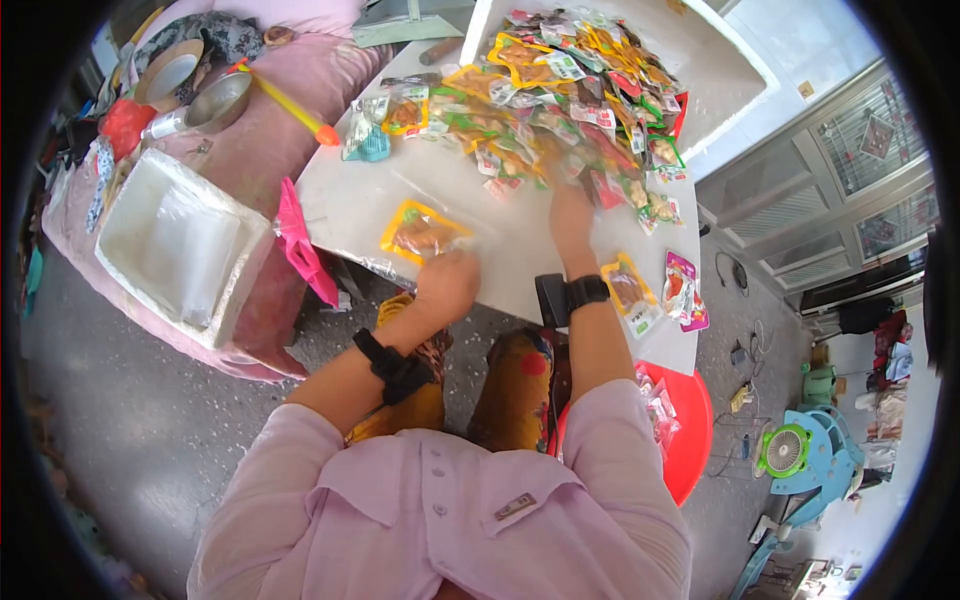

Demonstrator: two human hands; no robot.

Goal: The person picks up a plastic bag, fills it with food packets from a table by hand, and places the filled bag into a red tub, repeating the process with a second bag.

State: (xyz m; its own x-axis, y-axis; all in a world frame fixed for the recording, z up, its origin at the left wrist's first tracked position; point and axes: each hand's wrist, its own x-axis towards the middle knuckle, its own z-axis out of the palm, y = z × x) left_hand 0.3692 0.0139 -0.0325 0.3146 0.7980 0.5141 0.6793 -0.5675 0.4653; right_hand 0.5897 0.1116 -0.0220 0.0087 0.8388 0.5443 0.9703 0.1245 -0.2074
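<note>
Item: our left hand (447,283), curled shut, knuckles up, at the near edge of the white table (350,205). It rests against a clear glossy bag (440,240); whether the fingers actually pinch the film we cannot tell. Inside or under that film lies one flat yellow-rimmed packet (420,232), rectangular, shiny.

Item: our right hand (570,215), laid flat with fingers reaching into the heap (560,95); fingertips are hidden among the packets, so what it grips, if anything, we cannot tell.

Item: heap, crinkled foil and plastic sachets, yellow, green, red, clear; too many and too overlapped to count.

Item: two loose packets near the right wrist, one yellow (628,285), one pink (682,290).

Item: two black wristbands, one per wrist.

Item: one white foam box (175,245), square, lined with clear film, on a pink cloth left of the table.

Item: one red stool (690,440), smooth plastic, round, with several small sachets on it.

Item: one metal bowl (218,100), round, dull.
</note>
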